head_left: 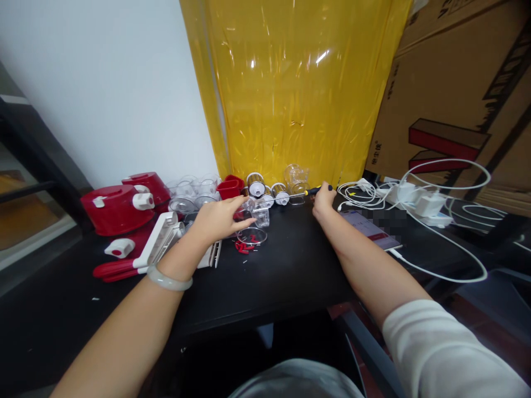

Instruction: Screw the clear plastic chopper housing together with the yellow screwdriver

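Observation:
My left hand (pixel 218 221), with a pale bangle on the wrist, reaches over the table with thumb and fingers apart. Just beyond its fingertips is a clear plastic cup-like part (pixel 260 213); whether they touch is hard to tell. My right hand (pixel 324 200) is closed around a screwdriver (pixel 313 191) with a black and yellow handle, its thin shaft pointing left. Near the shaft's end lie white-capped cylinders (pixel 280 194) with ribbed metallic sides. A clear round lid or ring (pixel 251 236) sits in front, beside small red pieces (pixel 244 247) and scattered screws.
Red housings (pixel 114 210) with white knobs and white-and-red handles (pixel 160 237) crowd the left. Several clear cups (pixel 193 188) stand behind my left hand. On the right are a tablet or phone (pixel 369 228), white cables and chargers (pixel 429 204), and a large cardboard box (pixel 448 99).

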Demonstrator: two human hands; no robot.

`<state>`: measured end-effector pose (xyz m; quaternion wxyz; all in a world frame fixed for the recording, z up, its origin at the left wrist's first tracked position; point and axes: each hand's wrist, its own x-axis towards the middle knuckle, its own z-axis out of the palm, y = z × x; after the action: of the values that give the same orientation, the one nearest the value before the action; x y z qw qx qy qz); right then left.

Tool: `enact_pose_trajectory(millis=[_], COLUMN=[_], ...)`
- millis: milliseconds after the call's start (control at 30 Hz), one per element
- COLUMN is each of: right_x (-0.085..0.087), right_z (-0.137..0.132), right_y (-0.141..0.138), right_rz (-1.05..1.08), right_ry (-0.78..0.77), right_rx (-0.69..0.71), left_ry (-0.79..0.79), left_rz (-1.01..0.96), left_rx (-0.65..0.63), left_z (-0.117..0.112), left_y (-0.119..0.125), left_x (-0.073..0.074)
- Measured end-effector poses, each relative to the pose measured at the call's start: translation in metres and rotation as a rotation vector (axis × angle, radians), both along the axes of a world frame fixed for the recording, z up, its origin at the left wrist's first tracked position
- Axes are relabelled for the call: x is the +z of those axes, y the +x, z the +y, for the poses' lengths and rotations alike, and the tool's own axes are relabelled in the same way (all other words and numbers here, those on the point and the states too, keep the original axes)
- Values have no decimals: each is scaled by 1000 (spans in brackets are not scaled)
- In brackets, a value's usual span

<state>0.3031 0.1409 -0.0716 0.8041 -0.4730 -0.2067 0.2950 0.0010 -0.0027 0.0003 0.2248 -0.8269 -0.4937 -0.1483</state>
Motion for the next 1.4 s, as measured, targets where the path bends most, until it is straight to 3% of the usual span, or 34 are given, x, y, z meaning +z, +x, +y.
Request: enact_pose_trajectory(millis=[100, 267, 700, 867, 1233, 1400], right_x=[3, 9, 8, 11, 9, 11], right_z=[-1, -10, -7, -9, -11, -8], right_y=[-2, -5, 1, -3, -3, -1], right_rz=[72, 43, 50, 152, 29, 136], right_ry=[-85, -41, -22, -9, 6, 44], right_rx=[-52, 31, 0, 72, 4, 41], left_ry=[-6, 2, -2, -6, -1, 1], left_rz=[-7, -5, -23, -26, -17, -12], left_rx=[6, 10, -9, -4, -1, 2], left_z=[0, 0, 1, 0, 1, 1], left_y=[0, 0, 0, 0, -1, -1], left_x=[0, -1, -1, -1, -2, -1])
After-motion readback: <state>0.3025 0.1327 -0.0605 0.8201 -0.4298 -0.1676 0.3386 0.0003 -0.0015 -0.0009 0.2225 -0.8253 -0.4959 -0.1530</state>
